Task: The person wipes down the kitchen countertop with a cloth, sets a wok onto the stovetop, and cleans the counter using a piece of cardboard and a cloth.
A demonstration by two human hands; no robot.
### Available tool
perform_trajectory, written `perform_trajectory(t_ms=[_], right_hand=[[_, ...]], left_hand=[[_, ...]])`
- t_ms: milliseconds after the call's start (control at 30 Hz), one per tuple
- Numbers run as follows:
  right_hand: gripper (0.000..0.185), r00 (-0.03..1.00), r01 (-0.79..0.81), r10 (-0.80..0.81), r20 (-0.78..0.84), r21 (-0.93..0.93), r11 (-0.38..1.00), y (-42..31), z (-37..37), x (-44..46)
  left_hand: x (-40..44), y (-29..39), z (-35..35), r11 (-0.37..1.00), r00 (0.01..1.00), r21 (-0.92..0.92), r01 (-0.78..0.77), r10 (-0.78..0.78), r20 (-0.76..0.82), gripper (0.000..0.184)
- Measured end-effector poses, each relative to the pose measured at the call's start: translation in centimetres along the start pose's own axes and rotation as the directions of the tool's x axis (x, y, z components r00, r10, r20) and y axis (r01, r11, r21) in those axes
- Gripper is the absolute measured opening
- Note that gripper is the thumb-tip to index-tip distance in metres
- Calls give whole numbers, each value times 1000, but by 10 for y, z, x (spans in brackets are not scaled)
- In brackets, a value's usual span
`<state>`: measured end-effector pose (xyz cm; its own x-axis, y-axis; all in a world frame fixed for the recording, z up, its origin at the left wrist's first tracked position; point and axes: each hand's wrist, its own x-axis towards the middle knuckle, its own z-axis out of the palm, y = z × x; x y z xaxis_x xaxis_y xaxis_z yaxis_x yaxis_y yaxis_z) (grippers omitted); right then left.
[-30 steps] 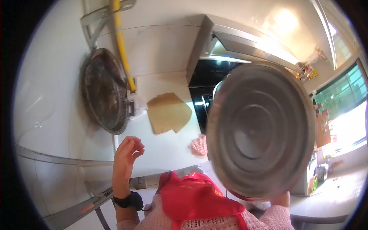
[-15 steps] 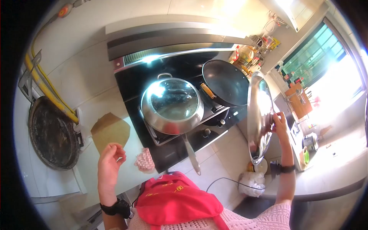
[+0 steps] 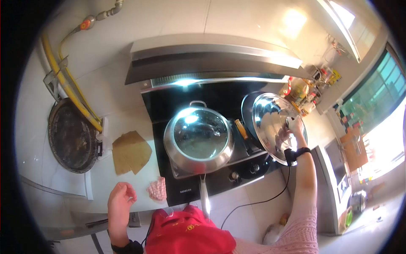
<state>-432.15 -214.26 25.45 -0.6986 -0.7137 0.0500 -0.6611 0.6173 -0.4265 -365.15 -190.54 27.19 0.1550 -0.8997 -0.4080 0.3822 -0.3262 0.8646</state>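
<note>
My right hand (image 3: 297,127) grips the knob of a large shiny metal lid (image 3: 270,122). The lid is tilted over the black wok (image 3: 249,106) on the right burner and hides most of it; only the wok's left rim and wooden handle (image 3: 241,128) show. On the left burner stands a steel frying pan (image 3: 169,146) covered by a glass lid (image 3: 198,137), its long metal handle (image 3: 204,199) pointing toward me. My left hand (image 3: 121,201) hovers by the counter edge, empty, fingers loosely curled and apart. Beside it lies a pink knitted cloth (image 3: 157,189).
A brown piece of paper or cloth (image 3: 131,152) lies on the white counter (image 3: 99,182). At the left, a dark round pan (image 3: 72,137) leans by yellow pipes (image 3: 76,95). The range hood (image 3: 211,63) overhangs the stove. Bottles and jars (image 3: 306,93) crowd the far right corner.
My right hand has swung the metal lid from the right side to over the wok, turning it flatter. My left hand stays near the counter edge. The view has shifted.
</note>
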Motion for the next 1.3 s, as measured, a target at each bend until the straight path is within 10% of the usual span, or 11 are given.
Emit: perform_trajectory(t_ms=[833, 967, 1033, 1100, 1133, 1167, 1300], right_hand=[[50, 1000, 19, -20, -2, -89, 996, -35, 82, 63], [41, 950, 302, -301, 88, 1, 953, 11, 100, 127], [33, 746, 578, -662, -73, -422, 698, -8, 91, 122], [32, -70, 820, -991, -118, -573, 11, -13, 71, 140], [32, 483, 875, -873, 73, -7, 483, -49, 42, 79], [33, 864, 353, -445, 238, 346, 869, -95, 6, 2], [38, 749, 427, -586, 311, 450, 784, -152, -67, -190]], left_hand=[[-44, 0, 8, 998, 989, -3, -61, 60, -135, 14], [-38, -3, -14, 998, 992, -28, -61, 57, -111, 14], [-33, -10, -27, 998, 991, -30, -63, 59, -119, 14], [-25, -14, -42, 998, 993, -39, -48, 43, -107, 15], [-18, -16, -50, 999, 994, -38, -38, 34, -99, 15], [-12, -16, -56, 999, 996, -39, -27, 24, -82, 16], [8, -9, -78, 999, 1000, -45, 16, -16, 7, 18]])
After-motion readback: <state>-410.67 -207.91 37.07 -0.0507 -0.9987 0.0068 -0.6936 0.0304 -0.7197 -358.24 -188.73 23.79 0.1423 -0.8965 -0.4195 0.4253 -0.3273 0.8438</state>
